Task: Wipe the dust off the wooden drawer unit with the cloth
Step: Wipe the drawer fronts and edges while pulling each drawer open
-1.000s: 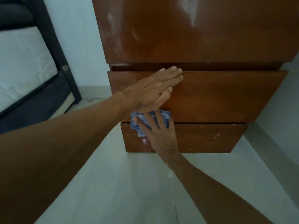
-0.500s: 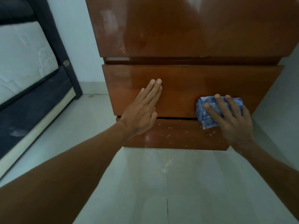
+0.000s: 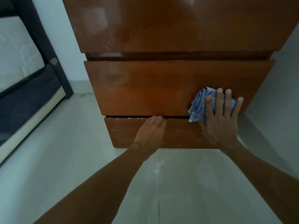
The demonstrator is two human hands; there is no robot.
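- Now bunched low on the wooden drawer unit (image 3: 145,88), at the right end of its middle front: blue cloth (image 3: 198,105).
- Pressed there under right hand (image 3: 220,122), fingers (image 3: 219,101) straight, spread for wiping.
- Left hand (image 3: 151,133) flat on bottom drawer (image 3: 181,133), fingers together, probably bracing.

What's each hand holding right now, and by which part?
Nothing is gripped. The right hand presses the crumpled blue cloth flat-fingered against the wooden drawer unit; the left hand rests on its bottom drawer.

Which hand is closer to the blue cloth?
Right. The right hand presses on the blue cloth against the middle drawer; the left hand rests apart to its left, fingertips at the top edge of the bottom drawer.
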